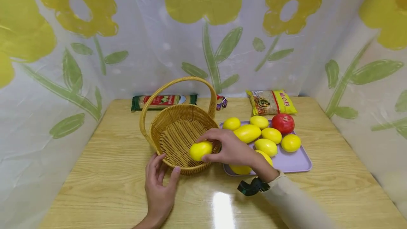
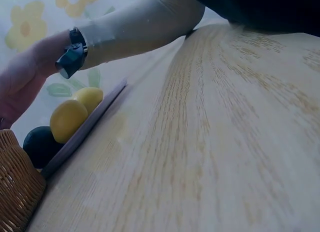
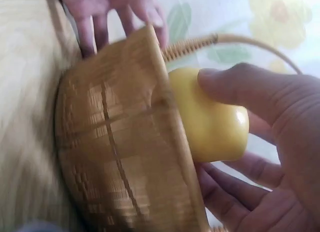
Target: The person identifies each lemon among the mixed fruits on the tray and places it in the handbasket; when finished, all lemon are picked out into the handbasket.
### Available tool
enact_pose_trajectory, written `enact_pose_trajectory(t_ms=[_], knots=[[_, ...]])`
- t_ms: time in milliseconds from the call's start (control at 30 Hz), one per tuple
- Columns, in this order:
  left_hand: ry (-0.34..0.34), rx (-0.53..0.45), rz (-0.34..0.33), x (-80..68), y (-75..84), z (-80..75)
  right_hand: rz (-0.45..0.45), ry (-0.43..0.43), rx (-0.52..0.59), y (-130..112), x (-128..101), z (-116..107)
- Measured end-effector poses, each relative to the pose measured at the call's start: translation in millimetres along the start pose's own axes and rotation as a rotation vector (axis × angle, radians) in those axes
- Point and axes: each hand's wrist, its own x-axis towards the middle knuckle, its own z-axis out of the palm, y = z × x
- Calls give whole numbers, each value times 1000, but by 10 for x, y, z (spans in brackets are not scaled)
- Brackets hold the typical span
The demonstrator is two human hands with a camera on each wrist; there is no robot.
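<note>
My right hand (image 1: 230, 149) pinches a yellow lemon (image 1: 201, 151) between thumb and fingers, over the near right part of a round wicker basket (image 1: 178, 133). In the right wrist view the lemon (image 3: 207, 119) shows just past the basket's rim, partly hidden by it. My left hand (image 1: 160, 186) holds the basket's near left edge, its fingers spread along the rim and side. Right of the basket, a lilac tray (image 1: 294, 162) carries several lemons (image 1: 266, 147), a longer yellow fruit (image 1: 247, 133) and a red pomegranate (image 1: 283, 123). My right forearm covers the tray's near left part.
A green noodle packet (image 1: 164, 101) lies behind the basket, under its tall arched handle (image 1: 190, 79). Small wrapped lollipops (image 1: 221, 102) and a yellow-and-clear food bag (image 1: 271, 102) lie along the back. A dark round fruit (image 2: 42, 147) shows on the tray in the left wrist view.
</note>
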Motion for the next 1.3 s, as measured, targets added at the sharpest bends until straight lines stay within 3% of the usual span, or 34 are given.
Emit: enact_pose_trajectory(t_ms=[133, 233, 400, 533, 733, 900, 1167, 1300], knots=[[8, -4, 17, 8, 5, -3, -25, -50, 94, -47, 41, 46], [9, -5, 22, 15, 2, 4, -7, -30, 227, 23, -103, -42], [8, -1, 7, 10, 5, 10, 29, 73, 412, 338, -623, -379], [-14, 2, 13, 22, 12, -1, 48, 194, 437, 633, -1168, -699], [-24, 3, 21, 56, 19, -9, 120, 405, 408, 979, -1856, -1087], [-16, -1, 19, 36, 4, -10, 211, 533, 344, 1168, -2104, -1196], [-5, -25, 48, 22, -17, -5, 363, 415, 82, 1362, -2151, -1172], [1, -24, 41, 17, -20, 7, 379, 362, 35, 1361, -2161, -1175]])
